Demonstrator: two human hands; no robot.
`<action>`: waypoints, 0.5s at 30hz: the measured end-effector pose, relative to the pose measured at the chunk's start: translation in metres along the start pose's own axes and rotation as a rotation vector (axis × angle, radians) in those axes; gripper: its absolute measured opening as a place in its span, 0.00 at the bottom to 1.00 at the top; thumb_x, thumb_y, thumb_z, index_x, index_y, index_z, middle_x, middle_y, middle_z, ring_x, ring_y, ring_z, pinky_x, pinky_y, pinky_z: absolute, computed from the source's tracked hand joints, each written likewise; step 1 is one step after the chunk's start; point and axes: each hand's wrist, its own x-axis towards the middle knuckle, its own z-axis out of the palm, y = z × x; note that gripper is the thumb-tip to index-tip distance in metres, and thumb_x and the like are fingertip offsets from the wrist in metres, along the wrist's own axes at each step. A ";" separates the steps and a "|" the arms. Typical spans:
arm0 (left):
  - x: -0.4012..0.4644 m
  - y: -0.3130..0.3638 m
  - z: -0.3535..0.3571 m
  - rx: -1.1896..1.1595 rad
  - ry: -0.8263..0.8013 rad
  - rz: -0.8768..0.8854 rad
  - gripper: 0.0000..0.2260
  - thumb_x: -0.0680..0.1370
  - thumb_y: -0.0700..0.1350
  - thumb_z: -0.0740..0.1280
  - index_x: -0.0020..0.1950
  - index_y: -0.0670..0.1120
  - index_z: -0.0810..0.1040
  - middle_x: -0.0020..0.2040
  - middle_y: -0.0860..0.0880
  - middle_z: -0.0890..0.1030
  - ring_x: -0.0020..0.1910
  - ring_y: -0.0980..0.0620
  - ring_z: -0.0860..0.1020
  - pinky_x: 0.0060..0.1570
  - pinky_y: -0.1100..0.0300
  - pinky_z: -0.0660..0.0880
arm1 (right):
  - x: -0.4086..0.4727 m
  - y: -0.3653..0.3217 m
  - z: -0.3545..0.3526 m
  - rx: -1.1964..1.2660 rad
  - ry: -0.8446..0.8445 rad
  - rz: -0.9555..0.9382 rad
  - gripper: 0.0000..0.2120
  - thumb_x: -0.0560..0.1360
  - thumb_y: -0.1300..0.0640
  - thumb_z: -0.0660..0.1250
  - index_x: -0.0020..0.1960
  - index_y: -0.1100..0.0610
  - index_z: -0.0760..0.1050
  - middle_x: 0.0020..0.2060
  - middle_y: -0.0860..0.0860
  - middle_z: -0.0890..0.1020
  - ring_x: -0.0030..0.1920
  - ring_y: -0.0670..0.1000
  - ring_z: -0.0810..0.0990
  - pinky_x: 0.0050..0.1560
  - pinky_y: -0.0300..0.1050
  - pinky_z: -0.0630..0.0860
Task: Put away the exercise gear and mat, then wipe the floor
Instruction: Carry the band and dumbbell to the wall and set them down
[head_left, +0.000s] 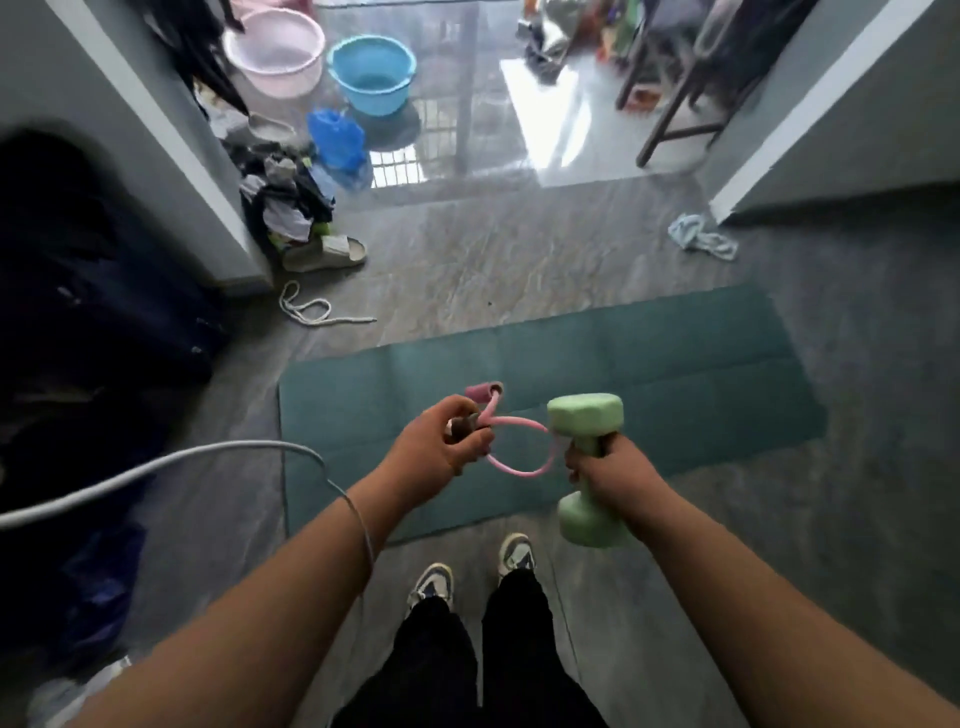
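**Gear in both hands, mat still flat on the floor**

The right hand (610, 470) is clenched round the waist of a green dumbbell (587, 467), held upright. It looks dense and rigid with a smooth coating, so the narrow middle is the sound place to grip. The left hand (441, 441) pinches a pink resistance band (519, 447) near its foam handle. The tube is light and floppy, and its loop hangs toward the dumbbell, apparently touching it.

The teal mat (649, 374) lies unrolled at twelve o'clock from the feet. It is likely soft and bendy, best taken at a short edge and rolled. A cloth (701, 236) lies at one o'clock and a white rope (311, 312) at eleven.
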 end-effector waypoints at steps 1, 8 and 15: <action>-0.006 0.026 0.004 0.018 -0.027 0.056 0.08 0.77 0.42 0.71 0.52 0.43 0.74 0.46 0.42 0.84 0.32 0.55 0.79 0.28 0.64 0.71 | -0.021 -0.005 -0.018 0.035 0.038 0.000 0.03 0.75 0.60 0.67 0.43 0.57 0.78 0.34 0.53 0.82 0.33 0.49 0.79 0.33 0.36 0.73; -0.031 0.161 0.052 0.084 -0.218 0.276 0.02 0.79 0.38 0.67 0.50 0.44 0.75 0.34 0.51 0.81 0.27 0.55 0.77 0.28 0.61 0.71 | -0.138 0.009 -0.123 0.353 0.336 -0.037 0.03 0.76 0.65 0.67 0.45 0.58 0.78 0.37 0.56 0.83 0.36 0.52 0.81 0.45 0.49 0.78; -0.046 0.264 0.195 0.176 -0.479 0.409 0.03 0.79 0.41 0.67 0.52 0.45 0.76 0.38 0.46 0.84 0.30 0.50 0.79 0.29 0.59 0.74 | -0.233 0.106 -0.231 0.522 0.635 0.015 0.06 0.75 0.69 0.66 0.45 0.58 0.76 0.38 0.57 0.82 0.38 0.55 0.82 0.46 0.53 0.79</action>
